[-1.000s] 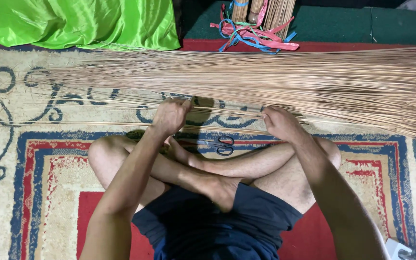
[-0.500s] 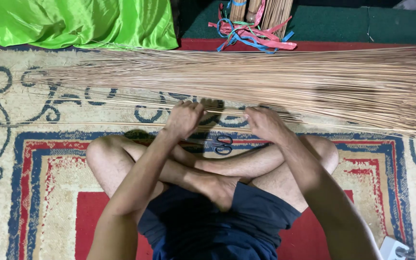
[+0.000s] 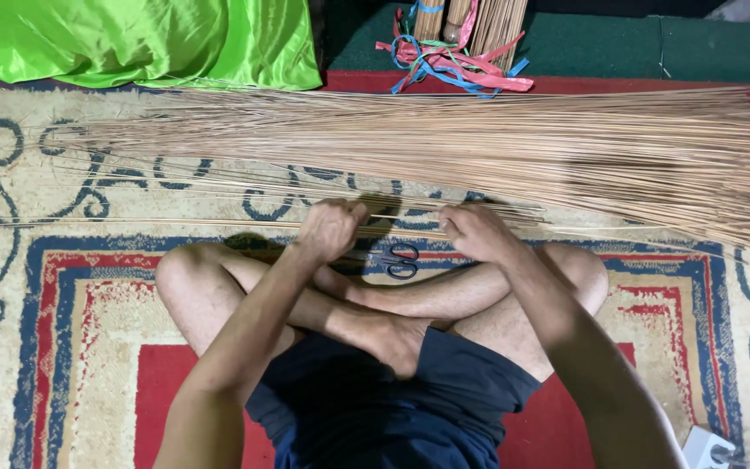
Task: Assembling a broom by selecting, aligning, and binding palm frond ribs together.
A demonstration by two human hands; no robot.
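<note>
A person sits cross-legged on a patterned carpet (image 3: 62, 287) of cream, blue and red. Both hands are out in front of the knees, near each other. The left hand (image 3: 332, 227) is curled into a loose fist around a few thin sticks (image 3: 401, 219), and the right hand (image 3: 472, 230) is curled the same way, pinching those sticks a little further along. The sticks run straight across the carpet, passing through both fists and trailing far off to the left as fine pale lines.

Just beyond the hands lies a big heap of loose broom sticks (image 3: 496, 143), spread wide across the carpet, its thin tips fanning to the left. Black-handled scissors (image 3: 399, 259) lie on the carpet between the hands, just in front of the crossed shins. Further back, a green satin cloth (image 3: 132, 39) is bunched at the upper left, and a tangle of pink and blue plastic straps (image 3: 453, 62) sits around tied bundles of sticks (image 3: 479, 22). A white plug (image 3: 707, 447) shows at the lower right corner.
</note>
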